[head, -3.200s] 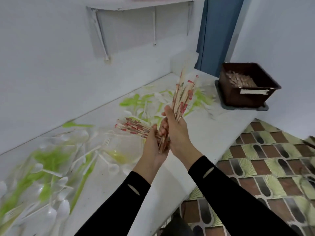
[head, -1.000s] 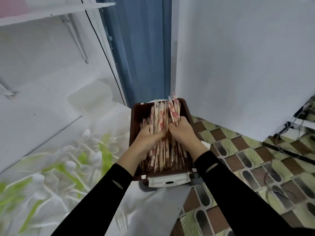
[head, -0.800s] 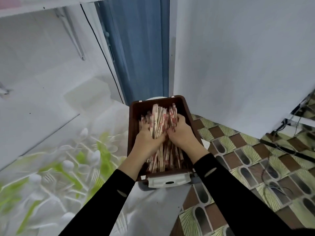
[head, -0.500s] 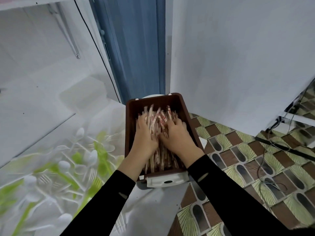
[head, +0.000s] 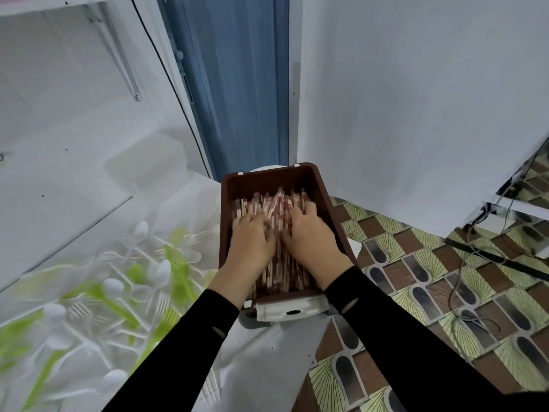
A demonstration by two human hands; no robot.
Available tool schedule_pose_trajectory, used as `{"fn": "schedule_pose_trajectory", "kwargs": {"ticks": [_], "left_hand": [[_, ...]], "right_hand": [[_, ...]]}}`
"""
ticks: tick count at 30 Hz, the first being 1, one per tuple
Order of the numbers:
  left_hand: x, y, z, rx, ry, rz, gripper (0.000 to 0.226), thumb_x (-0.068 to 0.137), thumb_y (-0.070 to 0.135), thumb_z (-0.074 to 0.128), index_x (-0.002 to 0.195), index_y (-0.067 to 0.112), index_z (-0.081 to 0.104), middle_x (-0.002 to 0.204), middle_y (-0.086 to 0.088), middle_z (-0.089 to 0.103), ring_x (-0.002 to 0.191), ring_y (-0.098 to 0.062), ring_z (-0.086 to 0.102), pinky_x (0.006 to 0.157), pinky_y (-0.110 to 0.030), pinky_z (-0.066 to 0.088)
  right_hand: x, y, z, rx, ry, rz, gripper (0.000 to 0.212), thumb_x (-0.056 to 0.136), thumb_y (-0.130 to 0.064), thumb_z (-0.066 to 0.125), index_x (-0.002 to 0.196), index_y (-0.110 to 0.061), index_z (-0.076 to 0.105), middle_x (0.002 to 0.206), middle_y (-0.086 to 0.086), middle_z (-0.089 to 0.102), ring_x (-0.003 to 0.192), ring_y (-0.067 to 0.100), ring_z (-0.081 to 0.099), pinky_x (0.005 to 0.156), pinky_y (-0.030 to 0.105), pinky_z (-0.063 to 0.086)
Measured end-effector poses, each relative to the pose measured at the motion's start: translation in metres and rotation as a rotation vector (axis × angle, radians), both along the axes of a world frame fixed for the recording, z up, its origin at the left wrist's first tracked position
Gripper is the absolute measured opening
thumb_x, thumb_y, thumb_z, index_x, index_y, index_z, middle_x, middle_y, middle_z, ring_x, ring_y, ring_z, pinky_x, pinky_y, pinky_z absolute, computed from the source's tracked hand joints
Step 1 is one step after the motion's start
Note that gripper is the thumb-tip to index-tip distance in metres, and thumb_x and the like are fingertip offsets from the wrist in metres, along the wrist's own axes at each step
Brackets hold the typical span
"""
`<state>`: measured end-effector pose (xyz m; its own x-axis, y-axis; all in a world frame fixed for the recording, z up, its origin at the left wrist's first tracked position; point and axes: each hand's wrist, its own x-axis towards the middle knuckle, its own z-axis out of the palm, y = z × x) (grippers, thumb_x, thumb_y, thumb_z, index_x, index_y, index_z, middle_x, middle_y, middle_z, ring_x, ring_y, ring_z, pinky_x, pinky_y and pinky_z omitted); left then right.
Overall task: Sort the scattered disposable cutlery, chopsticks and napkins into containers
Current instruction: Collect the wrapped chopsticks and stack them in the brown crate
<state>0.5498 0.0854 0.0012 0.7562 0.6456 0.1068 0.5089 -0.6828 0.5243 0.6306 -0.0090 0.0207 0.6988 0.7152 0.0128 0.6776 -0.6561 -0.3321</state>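
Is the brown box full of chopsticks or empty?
Far from empty: wrapped chopsticks cover the brown box floor, and left hand and right hand press on the pile.

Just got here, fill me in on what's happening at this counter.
A person in black sleeves has both hands in the brown plastic bin. The left hand and the right hand press down on the pile of paper-wrapped wooden chopsticks inside it. On the white counter beside the bin, white and green plastic spoons and forks lie scattered, not yet sorted.
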Motion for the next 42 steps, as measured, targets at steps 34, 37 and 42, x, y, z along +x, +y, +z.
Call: {"fn": "schedule_pose_trajectory", "kwargs": {"ticks": [34, 37, 42], "left_hand": [[0.012, 0.013, 0.011, -0.283, -0.146, 0.105, 0.041, 0.090, 0.009, 0.059, 0.128, 0.021, 0.051, 0.156, -0.006, 0.022, 0.147, -0.016, 0.019, 0.113, -0.020, 0.013], [0.013, 0.013, 0.010, -0.341, -0.092, 0.082, 0.046, 0.091, 0.006, 0.058, 0.134, 0.018, 0.047, 0.159, -0.006, 0.013, 0.149, -0.017, 0.014, 0.109, -0.015, 0.009], [0.014, 0.014, 0.007, -0.389, -0.029, 0.089, 0.062, 0.082, -0.011, 0.054, 0.139, 0.011, 0.041, 0.156, -0.010, 0.011, 0.147, -0.020, 0.016, 0.100, -0.004, 0.007]], "right_hand": [[0.010, 0.013, 0.001, -0.146, -0.067, 0.119, 0.047, 0.099, -0.046, 0.036, 0.140, -0.023, 0.039, 0.145, 0.011, 0.037, 0.132, 0.034, 0.031, 0.105, 0.048, 0.029], [0.010, 0.014, 0.000, -0.155, 0.003, 0.136, 0.051, 0.095, -0.042, 0.044, 0.141, -0.022, 0.035, 0.147, 0.012, 0.033, 0.135, 0.036, 0.027, 0.107, 0.049, 0.028], [0.008, 0.016, 0.001, 0.037, 0.158, 0.011, 0.037, 0.098, -0.023, 0.047, 0.130, -0.007, 0.039, 0.143, 0.018, 0.032, 0.125, 0.040, 0.043, 0.095, 0.043, 0.042]]}}
